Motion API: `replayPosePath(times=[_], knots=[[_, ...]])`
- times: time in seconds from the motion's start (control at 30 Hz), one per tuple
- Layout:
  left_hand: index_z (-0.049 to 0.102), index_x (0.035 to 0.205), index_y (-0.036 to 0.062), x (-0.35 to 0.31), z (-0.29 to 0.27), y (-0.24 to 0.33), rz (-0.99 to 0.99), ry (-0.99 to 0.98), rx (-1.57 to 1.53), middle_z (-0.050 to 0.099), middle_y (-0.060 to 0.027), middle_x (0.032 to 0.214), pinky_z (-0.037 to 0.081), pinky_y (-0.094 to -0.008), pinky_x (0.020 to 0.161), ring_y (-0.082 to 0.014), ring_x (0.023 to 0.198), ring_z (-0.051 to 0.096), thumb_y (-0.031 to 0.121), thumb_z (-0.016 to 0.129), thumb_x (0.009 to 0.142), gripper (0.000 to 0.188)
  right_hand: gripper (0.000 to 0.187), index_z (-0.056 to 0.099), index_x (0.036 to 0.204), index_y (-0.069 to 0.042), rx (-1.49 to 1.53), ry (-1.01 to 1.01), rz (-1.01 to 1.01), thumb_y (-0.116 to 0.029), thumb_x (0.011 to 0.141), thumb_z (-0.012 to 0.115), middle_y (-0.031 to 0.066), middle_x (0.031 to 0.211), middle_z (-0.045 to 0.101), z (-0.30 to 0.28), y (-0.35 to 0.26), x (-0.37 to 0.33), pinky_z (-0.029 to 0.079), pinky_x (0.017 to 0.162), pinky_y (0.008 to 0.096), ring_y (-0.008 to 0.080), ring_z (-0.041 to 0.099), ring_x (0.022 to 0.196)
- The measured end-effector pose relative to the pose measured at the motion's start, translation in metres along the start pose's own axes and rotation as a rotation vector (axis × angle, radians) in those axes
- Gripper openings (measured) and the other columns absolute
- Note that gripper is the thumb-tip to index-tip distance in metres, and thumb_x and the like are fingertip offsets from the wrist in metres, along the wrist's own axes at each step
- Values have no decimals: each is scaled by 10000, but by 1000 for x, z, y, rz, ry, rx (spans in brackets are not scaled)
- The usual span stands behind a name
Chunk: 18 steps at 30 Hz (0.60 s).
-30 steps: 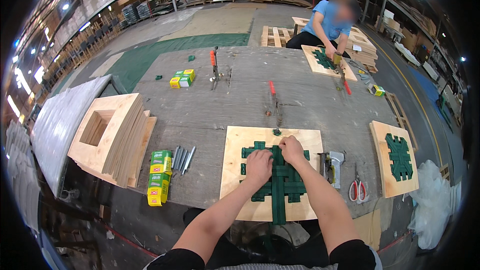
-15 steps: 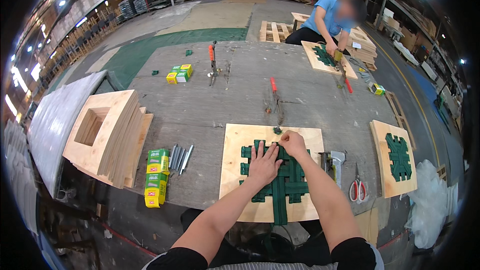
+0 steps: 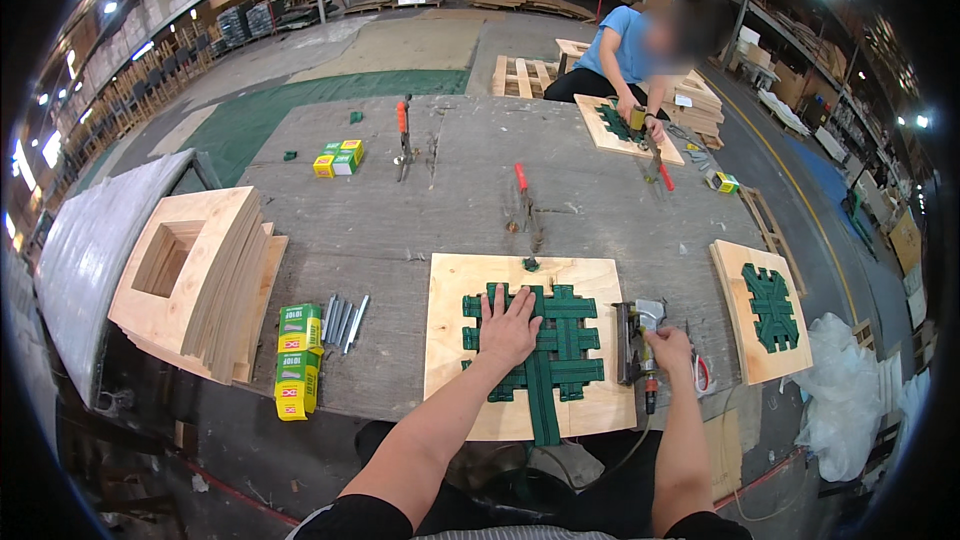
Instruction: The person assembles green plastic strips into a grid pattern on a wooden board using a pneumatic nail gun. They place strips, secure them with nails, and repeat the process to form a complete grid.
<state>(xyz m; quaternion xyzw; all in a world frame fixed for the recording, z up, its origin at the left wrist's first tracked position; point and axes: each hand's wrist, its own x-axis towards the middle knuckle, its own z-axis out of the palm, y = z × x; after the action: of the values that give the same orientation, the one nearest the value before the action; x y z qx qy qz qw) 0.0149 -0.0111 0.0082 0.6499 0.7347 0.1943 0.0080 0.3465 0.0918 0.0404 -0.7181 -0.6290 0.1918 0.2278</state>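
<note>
Dark green webbing straps (image 3: 565,340) lie woven in a crisscross over a plywood board (image 3: 455,285), with one long strap hanging past its near edge. My left hand (image 3: 508,328) is pressed flat on the upper left of the weave, fingers stretched out. Right of the board, my right hand (image 3: 670,348) is closed at the handle of a pneumatic staple gun (image 3: 650,314), which lies on the table. Its fingertips are partly hidden. Red-handled scissors (image 3: 703,376) are next to that hand, partly covered by it.
Staple boxes (image 3: 297,365) and loose staple strips (image 3: 345,320) lie left of the board. Cut-out plywood frames (image 3: 205,285) are stacked further left. A second webbed board (image 3: 765,310) is at right. Red-handled clamps (image 3: 522,195) stand beyond. Across the table, a person (image 3: 620,50) works on another board.
My right hand has left the top end of the webbing and moved right and nearer, onto the staple gun. The left hand stays on the weave. The whole view has shifted slightly.
</note>
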Motion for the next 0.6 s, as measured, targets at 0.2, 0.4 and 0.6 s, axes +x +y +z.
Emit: replayPosePath(times=[0.2,0.4,0.6], knots=[[428,1564,163,-1,-5,-1,-8,0,6,360,-8,1649,130,-632,1254,-410,1541,245,447,413,1070,570,368,722,1012,51,157,-280,126,-171,757,868,135,876,733,2,-11,4,556,682,418,257,712,742],[422,1568,165,-5,-6,-8,-38,-11,7,354,-6,1653,126,-635,1252,-403,1547,233,445,410,1069,572,259,635,994,9,633,-251,139,-17,777,774,82,737,638,2,-43,-9,503,483,371,215,638,594],[410,1574,162,-4,-4,-5,-31,-20,-32,331,-1,1667,113,-631,1256,-392,1559,206,445,398,1070,579,458,557,1172,-39,873,-339,28,-220,854,834,67,829,631,-6,-113,-28,513,468,351,169,598,562]])
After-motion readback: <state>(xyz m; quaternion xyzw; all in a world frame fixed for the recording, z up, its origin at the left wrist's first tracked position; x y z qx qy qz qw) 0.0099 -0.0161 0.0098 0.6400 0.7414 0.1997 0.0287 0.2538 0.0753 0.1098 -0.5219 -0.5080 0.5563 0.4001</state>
